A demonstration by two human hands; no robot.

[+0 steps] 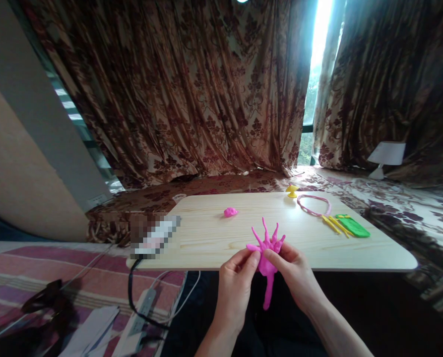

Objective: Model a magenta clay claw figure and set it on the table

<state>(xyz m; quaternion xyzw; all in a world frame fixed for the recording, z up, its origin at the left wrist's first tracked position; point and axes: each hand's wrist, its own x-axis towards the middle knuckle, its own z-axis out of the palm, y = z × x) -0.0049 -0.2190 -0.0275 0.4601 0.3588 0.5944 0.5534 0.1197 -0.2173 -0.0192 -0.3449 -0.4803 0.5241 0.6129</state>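
Both hands hold a pink rubbery toy (268, 248) with several thin spiky arms and a tail hanging down, just at the near edge of a light wooden table (206, 233). My left hand (236, 277) pinches its left side with thumb and fingers closed. My right hand (295, 275) grips its right side, fingers closed. On the table lie a small pink lump (230, 212), a yellow suction-cup piece (291, 191), a pink cord loop (314, 204), yellow sticks (335, 225) and a green flat piece (353, 225).
A blurred-out object (154, 235) sits at the table's left corner, with a black cable (132, 292) and a white power strip (141, 310) below it. Patterned curtains (187, 89) hang behind. A white lamp (385, 158) stands at the right. Striped bedding (28, 277) lies left.
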